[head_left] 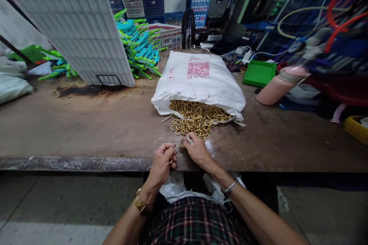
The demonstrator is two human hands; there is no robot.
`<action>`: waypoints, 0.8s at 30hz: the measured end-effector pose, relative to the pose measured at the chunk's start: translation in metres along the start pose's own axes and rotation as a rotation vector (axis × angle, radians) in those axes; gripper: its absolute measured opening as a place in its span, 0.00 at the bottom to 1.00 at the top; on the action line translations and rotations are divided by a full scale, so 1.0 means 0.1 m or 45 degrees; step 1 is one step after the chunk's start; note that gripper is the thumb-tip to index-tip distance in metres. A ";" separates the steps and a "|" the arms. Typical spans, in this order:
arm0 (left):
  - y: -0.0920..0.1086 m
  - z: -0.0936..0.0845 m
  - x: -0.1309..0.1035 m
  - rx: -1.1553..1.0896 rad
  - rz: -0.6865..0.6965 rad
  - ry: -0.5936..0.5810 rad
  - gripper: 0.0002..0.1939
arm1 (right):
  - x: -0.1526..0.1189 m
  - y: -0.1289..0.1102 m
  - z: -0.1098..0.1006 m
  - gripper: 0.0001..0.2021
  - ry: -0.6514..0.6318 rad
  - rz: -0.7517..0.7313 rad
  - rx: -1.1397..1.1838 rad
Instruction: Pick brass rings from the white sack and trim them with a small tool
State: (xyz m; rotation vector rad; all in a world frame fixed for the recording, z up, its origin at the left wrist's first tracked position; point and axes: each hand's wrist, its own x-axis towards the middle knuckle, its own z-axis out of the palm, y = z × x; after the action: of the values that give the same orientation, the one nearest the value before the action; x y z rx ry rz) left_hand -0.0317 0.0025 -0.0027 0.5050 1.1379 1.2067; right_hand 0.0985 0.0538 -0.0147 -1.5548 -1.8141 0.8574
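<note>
A white woven sack [178, 80] lies on its side on the workbench, its mouth facing me. Brass-coloured rings [198, 116] spill from it onto the bench in a heap. My left hand [162, 162] is over the bench's front edge, closed, with a brass ring [170, 160] held in its curled fingers. At the near edge of the heap, my right hand [197, 149] pinches a ring [182, 143] between thumb and fingers. The two hands are close together but apart.
The brown workbench [86, 130] carries a white ribbed panel [83, 19] standing at left, with green and blue plastic pieces [140, 46] behind it. To the right are a green tray [259, 73], a pink bottle [277, 86] and a yellow container [355, 129]. A black fan [188, 28] stands behind.
</note>
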 end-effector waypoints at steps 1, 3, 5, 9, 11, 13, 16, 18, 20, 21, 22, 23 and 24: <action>-0.01 0.02 0.00 0.043 0.014 -0.007 0.18 | -0.01 0.00 -0.01 0.06 0.027 0.020 0.094; -0.04 0.05 0.01 0.118 0.031 -0.020 0.19 | -0.04 -0.02 -0.04 0.07 0.022 0.053 0.250; -0.06 0.07 0.02 0.183 0.041 -0.039 0.20 | -0.09 -0.07 -0.06 0.07 -0.022 0.085 0.384; -0.10 0.09 0.04 0.262 0.068 -0.079 0.19 | -0.16 -0.15 -0.07 0.08 -0.063 0.102 0.522; -0.11 0.09 0.04 0.316 0.083 -0.092 0.19 | -0.17 -0.14 -0.07 0.08 -0.079 0.091 0.525; -0.10 0.08 0.03 0.413 0.116 -0.088 0.17 | -0.17 -0.11 -0.07 0.08 -0.088 0.084 0.487; -0.09 0.08 0.02 0.599 0.284 -0.063 0.14 | -0.16 -0.06 -0.08 0.08 -0.066 0.068 0.402; -0.08 0.09 0.01 0.703 0.444 -0.070 0.11 | -0.16 -0.05 -0.10 0.09 -0.070 0.026 0.360; -0.08 0.09 0.01 0.774 0.560 -0.094 0.08 | -0.16 -0.04 -0.11 0.10 -0.114 -0.033 0.302; -0.08 0.09 0.01 0.792 0.592 -0.106 0.07 | -0.16 -0.04 -0.11 0.11 -0.139 -0.055 0.261; -0.08 0.08 0.01 0.797 0.608 -0.115 0.06 | -0.17 -0.04 -0.11 0.13 -0.157 -0.064 0.216; -0.08 0.08 0.01 0.790 0.611 -0.119 0.05 | -0.17 -0.04 -0.10 0.14 -0.166 -0.060 0.177; -0.09 0.08 0.01 0.776 0.604 -0.121 0.04 | -0.18 -0.03 -0.10 0.15 -0.167 -0.048 0.147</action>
State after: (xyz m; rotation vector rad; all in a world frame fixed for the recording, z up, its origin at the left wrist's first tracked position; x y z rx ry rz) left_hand -0.0207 0.0026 -0.0074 1.3400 1.3435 1.1997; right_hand 0.1067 0.0367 -0.0068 -1.4172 -1.8440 1.0491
